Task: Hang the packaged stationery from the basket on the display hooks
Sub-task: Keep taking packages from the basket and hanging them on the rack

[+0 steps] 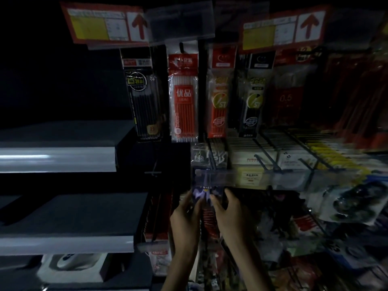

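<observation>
Both hands hold one small stationery pack between them, low in the middle of the display wall. The left hand grips the pack's left edge and the right hand grips its right edge. On each hand the fingers are curled round the pack's side and hold nothing else. The basket is not in view.

Governing relation: the pack stands roughly upright, with its long axis vertical and its top edge pointing up, away from the wrists. Its top lies just below a clear label holder, which appears to cap the front end of a display hook. The hook is therefore directly above and slightly beyond the fingers. Both hands are about equally near it, one on each side of the pack.

The frame is dark and blurred here. It cannot be determined whether the pack's hang hole has met the hook tip.

Judgement: the step in hand is threading the pack onto this hook. The next move calls for raising the top edge level with the hook tip, then pushing the pack back along the hook.

A red refill pack and a black refill pack hang on the row above, well clear of the hands.
</observation>
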